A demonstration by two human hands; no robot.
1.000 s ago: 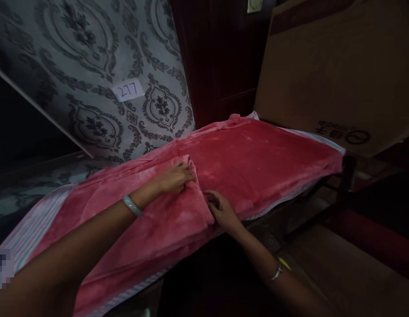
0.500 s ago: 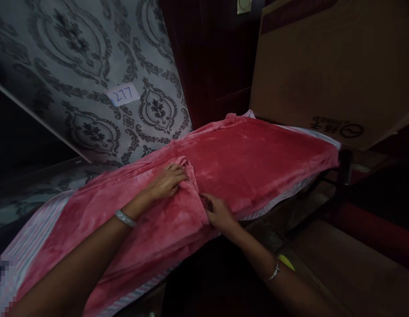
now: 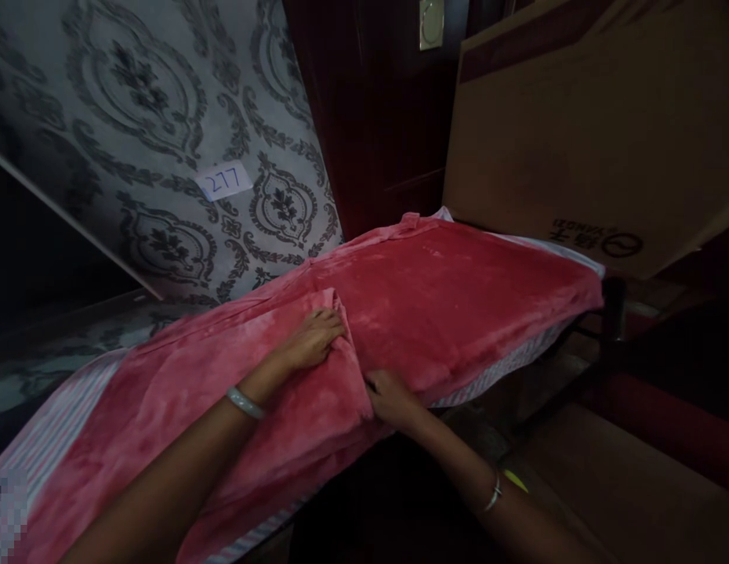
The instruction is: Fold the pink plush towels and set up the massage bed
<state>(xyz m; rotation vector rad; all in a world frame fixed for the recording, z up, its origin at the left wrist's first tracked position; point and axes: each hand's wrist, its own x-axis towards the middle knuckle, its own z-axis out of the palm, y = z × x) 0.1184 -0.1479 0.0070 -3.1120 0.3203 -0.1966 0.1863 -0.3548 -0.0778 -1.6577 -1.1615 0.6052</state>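
Left hand (image 3: 316,338) atop pink blanket (image 3: 393,321), clutching folded edge (image 3: 353,356); right hand (image 3: 393,399) gripping same edge, nearer.

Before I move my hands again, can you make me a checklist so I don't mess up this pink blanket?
1. Left hand on the folded edge of the pink blanket: ok, its fingers are curled over it.
2. Right hand has a firm grip: cannot tell. It is at the same edge, nearer you, but its fingertips are hidden.
3. Hands apart from each other: ok, there is a gap between them.
4. Blanket's far edge flat: not ok, a small bunch sticks up near the box.
5. Cardboard box out of the hands' way: ok, it stands beyond the blanket's far right end.
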